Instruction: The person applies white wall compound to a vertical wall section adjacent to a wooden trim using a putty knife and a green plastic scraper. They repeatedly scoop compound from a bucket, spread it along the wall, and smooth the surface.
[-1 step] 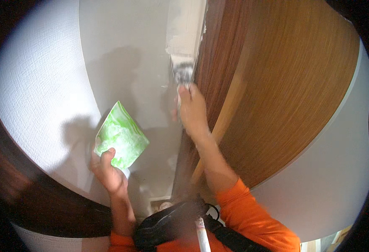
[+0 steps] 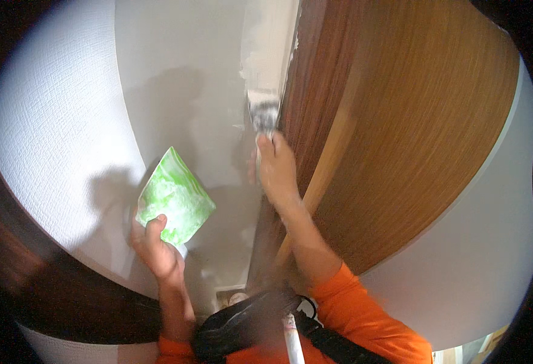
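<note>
In my right hand [image 2: 275, 167] is a putty knife [image 2: 265, 114], its handle inside my closed fingers. The broad blade, smeared with white, lies against the grey wall [image 2: 187, 36] beside a dark wood door frame. Above the blade runs a strip of pale filler [image 2: 269, 51] along that frame. My left hand [image 2: 155, 246] grips a green palette board [image 2: 175, 197] by its lower corner, thumb on top. White paste coats much of the board, which is held tilted, left of the knife and lower in view.
Dark reddish trim [image 2: 315, 79] borders a brown wood-grain door [image 2: 430, 103] on the right. White textured wallpaper [image 2: 66, 115] covers the left side. A black bag [image 2: 242, 324] hangs at my body, and a white stick [image 2: 292, 340] juts up at the bottom.
My right hand has drawn the putty knife a little down the wall, and the pale filler strip reaches lower. My left hand and the board have hardly moved.
</note>
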Available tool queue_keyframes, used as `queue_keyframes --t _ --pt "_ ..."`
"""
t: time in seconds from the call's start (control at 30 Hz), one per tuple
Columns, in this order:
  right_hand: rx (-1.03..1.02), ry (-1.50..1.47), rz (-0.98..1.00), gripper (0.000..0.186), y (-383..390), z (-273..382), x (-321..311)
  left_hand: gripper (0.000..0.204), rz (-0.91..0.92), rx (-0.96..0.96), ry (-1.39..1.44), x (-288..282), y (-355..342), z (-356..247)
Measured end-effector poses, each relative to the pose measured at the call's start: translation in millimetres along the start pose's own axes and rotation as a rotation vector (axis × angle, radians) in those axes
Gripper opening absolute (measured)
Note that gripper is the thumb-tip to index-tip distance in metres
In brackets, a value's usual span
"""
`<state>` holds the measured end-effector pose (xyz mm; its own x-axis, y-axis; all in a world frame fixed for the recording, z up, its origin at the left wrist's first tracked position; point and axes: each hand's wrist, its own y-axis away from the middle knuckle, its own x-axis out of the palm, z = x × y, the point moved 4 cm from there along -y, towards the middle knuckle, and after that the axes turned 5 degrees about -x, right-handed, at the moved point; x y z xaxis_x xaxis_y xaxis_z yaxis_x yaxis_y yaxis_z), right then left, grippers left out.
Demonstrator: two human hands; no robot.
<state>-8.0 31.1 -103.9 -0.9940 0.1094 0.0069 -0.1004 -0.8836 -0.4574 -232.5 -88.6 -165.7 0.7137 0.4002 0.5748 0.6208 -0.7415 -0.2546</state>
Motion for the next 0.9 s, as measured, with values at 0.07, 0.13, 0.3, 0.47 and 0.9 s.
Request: queue_keyframes --t 0.07,0.13,0.3,0.47,0.9 --pt "0.005 0.050 -0.007 0.028 24 -30 -3 0.049 0.009 0.001 -0.012 -2 -2 1" --pt "0.046 0.138 -0.014 0.028 39 -61 -3 0.046 0.004 0.005 -0.006 -4 -9 4" --pt "0.255 0.120 -0.001 0.027 79 -105 -10 0.043 0.060 0.008 0.045 -3 -14 6" --pt "0.189 -0.053 -0.011 0.024 95 -74 -27 0.038 0.122 -0.016 0.107 4 -3 -2" --pt "-0.086 -0.614 0.323 0.038 73 -57 14 0.041 0.357 -0.610 0.328 -23 -22 14"
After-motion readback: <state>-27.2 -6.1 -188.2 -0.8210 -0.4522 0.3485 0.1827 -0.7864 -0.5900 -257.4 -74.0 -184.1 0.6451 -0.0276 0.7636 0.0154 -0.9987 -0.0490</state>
